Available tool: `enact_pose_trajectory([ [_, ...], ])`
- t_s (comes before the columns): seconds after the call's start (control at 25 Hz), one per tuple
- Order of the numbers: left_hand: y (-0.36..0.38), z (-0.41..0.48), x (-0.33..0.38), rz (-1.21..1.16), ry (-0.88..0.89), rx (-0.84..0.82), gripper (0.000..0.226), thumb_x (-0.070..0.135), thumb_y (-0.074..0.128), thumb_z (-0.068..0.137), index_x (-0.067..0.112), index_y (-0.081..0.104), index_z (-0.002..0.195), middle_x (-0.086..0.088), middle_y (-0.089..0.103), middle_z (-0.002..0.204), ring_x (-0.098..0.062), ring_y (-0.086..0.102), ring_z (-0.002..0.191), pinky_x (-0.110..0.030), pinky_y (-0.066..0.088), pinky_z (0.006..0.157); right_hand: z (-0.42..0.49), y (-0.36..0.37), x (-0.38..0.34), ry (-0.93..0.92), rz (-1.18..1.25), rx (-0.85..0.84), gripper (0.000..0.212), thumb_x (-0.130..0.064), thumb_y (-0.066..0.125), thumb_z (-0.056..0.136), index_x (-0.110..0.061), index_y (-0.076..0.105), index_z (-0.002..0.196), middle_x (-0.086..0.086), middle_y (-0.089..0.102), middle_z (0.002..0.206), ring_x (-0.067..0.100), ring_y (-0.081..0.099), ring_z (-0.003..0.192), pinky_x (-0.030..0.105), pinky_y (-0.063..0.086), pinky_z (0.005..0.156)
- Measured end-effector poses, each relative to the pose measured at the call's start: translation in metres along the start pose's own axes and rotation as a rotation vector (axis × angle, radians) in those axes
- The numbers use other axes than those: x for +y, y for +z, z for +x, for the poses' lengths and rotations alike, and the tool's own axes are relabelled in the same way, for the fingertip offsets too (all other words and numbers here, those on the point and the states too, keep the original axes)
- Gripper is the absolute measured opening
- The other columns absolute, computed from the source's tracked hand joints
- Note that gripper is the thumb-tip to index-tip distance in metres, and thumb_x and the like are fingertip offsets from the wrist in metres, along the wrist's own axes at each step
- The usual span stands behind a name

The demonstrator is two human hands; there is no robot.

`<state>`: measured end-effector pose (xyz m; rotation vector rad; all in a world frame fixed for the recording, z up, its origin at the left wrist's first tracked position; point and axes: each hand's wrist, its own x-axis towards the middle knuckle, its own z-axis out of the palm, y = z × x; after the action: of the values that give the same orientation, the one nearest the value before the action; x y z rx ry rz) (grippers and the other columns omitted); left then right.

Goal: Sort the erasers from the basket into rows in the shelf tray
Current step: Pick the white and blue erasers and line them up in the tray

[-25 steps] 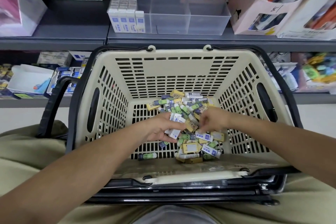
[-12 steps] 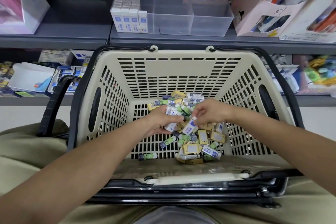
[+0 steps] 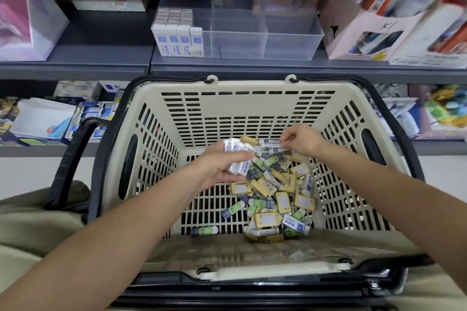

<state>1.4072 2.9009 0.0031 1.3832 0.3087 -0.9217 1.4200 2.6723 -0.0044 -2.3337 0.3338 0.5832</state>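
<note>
A cream plastic basket (image 3: 235, 108) sits on my lap, holding a pile of loose erasers (image 3: 275, 192) in white-blue, yellow and green wrappers. My left hand (image 3: 219, 166) is raised over the pile and grips a bundle of several white-and-blue erasers (image 3: 238, 156). My right hand (image 3: 300, 141) hovers at the far side of the pile, fingertips pinched at a white eraser (image 3: 269, 143) lying there. On the grey shelf ahead stands a clear divided tray (image 3: 265, 33); its left compartment holds rows of white-blue erasers (image 3: 178, 35) standing upright.
The tray's middle and right compartments hold nothing. A pink-white cardboard box (image 3: 353, 33) stands right of the tray, a pink box (image 3: 27, 15) at far left. A lower shelf behind the basket carries mixed stationery. The basket's black handle (image 3: 75, 154) hangs at left.
My left hand has risen from the pile with its bundle of white-blue erasers. My right hand moved from the pile's middle to its far edge. The view tilted down slightly.
</note>
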Motion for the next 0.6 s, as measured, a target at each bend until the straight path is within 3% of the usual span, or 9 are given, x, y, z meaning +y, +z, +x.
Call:
enact_pose_trajectory([
  [0.04, -0.004, 0.002, 0.006, -0.025, 0.018, 0.04, 0.044, 0.011, 0.078, 0.069, 0.01, 0.055, 0.106, -0.012, 0.069, 0.1, -0.02, 0.072, 0.073, -0.027, 0.056, 0.056, 0.009, 0.001, 0.007, 0.004, -0.126, 0.073, 0.01, -0.011, 0.066, 0.084, -0.013, 0.065, 0.093, 0.006, 0.067, 0.102, 0.02, 0.062, 0.095, 0.025, 0.049, 0.079],
  [0.12, -0.011, 0.006, 0.017, -0.065, 0.048, 0.091, 0.039, 0.012, 0.077, 0.07, 0.01, 0.054, 0.102, -0.012, 0.07, 0.094, -0.019, 0.072, 0.071, -0.026, 0.055, 0.055, 0.018, 0.011, 0.017, -0.011, -0.251, 0.037, 0.029, -0.012, 0.068, 0.082, -0.013, 0.062, 0.11, 0.007, 0.063, 0.117, 0.02, 0.059, 0.104, 0.027, 0.047, 0.088],
  [0.24, -0.015, 0.01, 0.03, -0.072, 0.065, 0.129, 0.034, 0.012, 0.076, 0.073, 0.011, 0.055, 0.099, -0.007, 0.071, 0.078, -0.016, 0.07, 0.064, -0.025, 0.054, 0.051, 0.024, 0.026, 0.023, -0.016, -0.246, -0.021, 0.05, -0.022, 0.07, 0.081, -0.014, 0.051, 0.127, 0.006, 0.055, 0.127, 0.022, 0.054, 0.113, 0.029, 0.045, 0.092],
  [0.44, -0.016, 0.013, 0.038, -0.009, 0.06, 0.116, 0.038, 0.013, 0.077, 0.073, 0.011, 0.055, 0.104, -0.007, 0.069, 0.08, -0.016, 0.069, 0.063, -0.024, 0.053, 0.049, 0.024, 0.043, 0.021, -0.039, -0.287, 0.115, 0.031, -0.035, 0.067, 0.082, -0.02, 0.057, 0.106, 0.003, 0.062, 0.104, 0.018, 0.058, 0.082, 0.029, 0.047, 0.066],
  [0.6, -0.017, 0.019, 0.037, -0.019, 0.049, 0.116, 0.031, 0.012, 0.076, 0.074, 0.014, 0.057, 0.099, -0.005, 0.07, 0.075, -0.016, 0.069, 0.065, -0.024, 0.053, 0.048, 0.027, 0.046, 0.026, 0.008, -0.256, 0.145, 0.029, -0.031, 0.067, 0.081, -0.021, 0.053, 0.104, 0.0, 0.064, 0.096, 0.018, 0.06, 0.081, 0.034, 0.053, 0.07],
])
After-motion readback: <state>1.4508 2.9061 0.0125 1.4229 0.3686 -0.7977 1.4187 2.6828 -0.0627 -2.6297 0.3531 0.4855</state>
